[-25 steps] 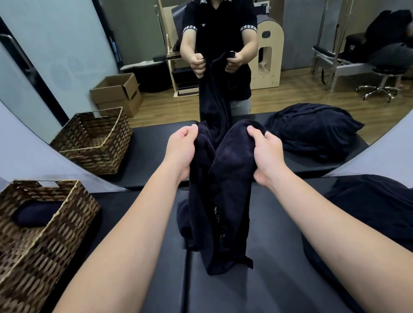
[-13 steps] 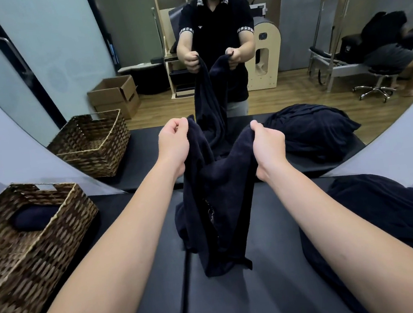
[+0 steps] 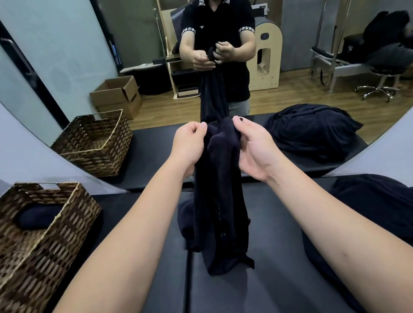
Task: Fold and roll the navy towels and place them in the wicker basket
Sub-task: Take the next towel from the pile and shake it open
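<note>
Black padded table (image 3: 278, 289) under me; heap of navy towels (image 3: 397, 212) at 3 o'clock, brown wicker basket (image 3: 20, 265) at 9 holding one rolled navy towel (image 3: 38, 218). Limp navy terry towel (image 3: 221, 205) hangs at 12, pinched at its top edge by my left hand (image 3: 189, 146) and right hand (image 3: 255, 146). Soft, floppy, light: best held by the corners.

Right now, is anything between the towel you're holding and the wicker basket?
Nothing visible blocks the way. The navy towel hangs from the left hand and right hand over the black table. The wicker basket sits to the left, open-topped, with one rolled towel already inside.
</note>
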The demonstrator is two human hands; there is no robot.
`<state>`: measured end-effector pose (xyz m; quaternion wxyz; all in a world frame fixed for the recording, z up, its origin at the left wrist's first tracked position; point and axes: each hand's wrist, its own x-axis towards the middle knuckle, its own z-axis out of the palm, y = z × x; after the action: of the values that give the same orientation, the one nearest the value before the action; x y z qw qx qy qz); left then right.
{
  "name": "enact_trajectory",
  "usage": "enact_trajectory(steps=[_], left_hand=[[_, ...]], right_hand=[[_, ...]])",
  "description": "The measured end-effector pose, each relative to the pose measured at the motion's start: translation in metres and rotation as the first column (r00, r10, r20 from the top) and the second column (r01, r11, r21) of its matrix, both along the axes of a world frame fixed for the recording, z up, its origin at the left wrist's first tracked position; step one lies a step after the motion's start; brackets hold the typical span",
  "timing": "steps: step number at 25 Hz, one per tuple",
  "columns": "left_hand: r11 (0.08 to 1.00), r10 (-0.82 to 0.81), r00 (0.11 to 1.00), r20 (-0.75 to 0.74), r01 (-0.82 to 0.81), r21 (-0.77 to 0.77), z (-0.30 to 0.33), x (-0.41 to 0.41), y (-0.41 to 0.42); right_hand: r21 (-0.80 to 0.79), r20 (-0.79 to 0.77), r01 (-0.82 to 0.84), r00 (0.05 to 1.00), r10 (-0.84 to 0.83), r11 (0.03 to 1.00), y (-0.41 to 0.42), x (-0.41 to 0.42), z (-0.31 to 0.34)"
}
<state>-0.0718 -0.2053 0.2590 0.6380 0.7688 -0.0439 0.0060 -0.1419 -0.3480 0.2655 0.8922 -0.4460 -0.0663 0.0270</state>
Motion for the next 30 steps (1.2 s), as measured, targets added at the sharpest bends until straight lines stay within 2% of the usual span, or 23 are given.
enact_trajectory(steps=[1, 2, 3, 5, 6, 8, 9, 11, 13, 15, 17, 18, 20, 22, 24, 27, 30], left_hand=[[1.000, -0.006, 1.000, -0.029, 0.006, -0.011, 0.000, 0.000, 0.001], [1.000, -0.020, 0.999, -0.044, 0.020, -0.018, 0.000, -0.001, 0.001], [0.999, -0.029, 0.998, -0.048, 0.028, -0.025, 0.000, -0.002, 0.000], [0.998, -0.012, 0.999, -0.047, 0.009, -0.057, -0.001, -0.003, -0.001], [0.996, 0.030, 0.998, -0.049, -0.034, -0.084, -0.002, -0.002, -0.001], [0.978, 0.147, 0.988, -0.040, -0.151, -0.142, -0.001, -0.002, 0.002], [0.968, 0.190, 0.981, -0.036, -0.194, -0.161, 0.000, -0.001, 0.005], [0.968, 0.177, 0.982, -0.059, -0.185, -0.172, 0.001, 0.001, 0.011], [0.986, 0.035, 0.994, -0.100, -0.051, -0.157, 0.004, -0.001, 0.009], [0.988, -0.114, 0.987, -0.110, 0.101, -0.119, 0.006, -0.012, 0.000], [0.978, -0.190, 0.977, -0.101, 0.180, -0.105, 0.008, -0.022, -0.010], [0.976, -0.197, 0.976, -0.095, 0.186, -0.113, 0.009, -0.026, -0.012], [0.975, -0.185, 0.978, -0.100, 0.170, -0.141, 0.008, -0.027, -0.010], [0.967, -0.201, 0.973, -0.112, 0.179, -0.183, 0.008, -0.027, -0.005], [0.951, -0.240, 0.964, -0.115, 0.209, -0.228, 0.007, -0.028, -0.004], [0.936, -0.268, 0.955, -0.127, 0.227, -0.269, 0.002, -0.028, -0.006], [0.921, -0.289, 0.948, -0.131, 0.238, -0.308, -0.004, -0.026, -0.007]], right_hand=[[-0.011, 0.003, -0.065, 0.998, 0.065, 0.998, 0.000, -0.001, 0.002], [-0.098, -0.006, -0.063, 0.998, 0.063, 0.993, 0.002, 0.000, 0.002], [-0.235, -0.010, 0.008, 1.000, -0.011, 0.972, 0.003, 0.003, 0.001], [-0.468, -0.024, 0.237, 0.960, -0.280, 0.852, 0.005, 0.012, -0.005], [-0.518, -0.043, 0.338, 0.907, -0.418, 0.786, 0.003, 0.016, -0.009], [-0.521, -0.117, 0.441, 0.812, -0.572, 0.731, -0.005, 0.021, -0.014], [-0.508, -0.146, 0.444, 0.800, -0.582, 0.738, -0.011, 0.021, -0.016], [-0.410, -0.165, 0.349, 0.880, -0.445, 0.843, -0.014, 0.018, -0.012], [-0.228, -0.089, 0.136, 0.983, -0.159, 0.964, -0.007, 0.007, -0.001], [-0.191, 0.039, 0.022, 0.999, -0.015, 0.981, 0.001, 0.002, 0.007], [-0.323, 0.123, 0.098, 0.991, -0.061, 0.941, 0.005, 0.007, 0.005], [-0.426, 0.170, 0.194, 0.976, -0.133, 0.884, 0.003, 0.011, 0.004], [-0.591, 0.294, 0.407, 0.913, -0.284, 0.697, -0.006, 0.018, -0.002], [-0.638, 0.416, 0.550, 0.835, -0.359, 0.540, -0.012, 0.020, -0.012], [-0.660, 0.469, 0.601, 0.799, -0.377, 0.452, -0.014, 0.022, -0.022], [-0.679, 0.440, 0.588, 0.805, -0.398, 0.438, -0.014, 0.025, -0.030], [-0.710, 0.324, 0.480, 0.873, -0.365, 0.515, -0.015, 0.028, -0.031]])
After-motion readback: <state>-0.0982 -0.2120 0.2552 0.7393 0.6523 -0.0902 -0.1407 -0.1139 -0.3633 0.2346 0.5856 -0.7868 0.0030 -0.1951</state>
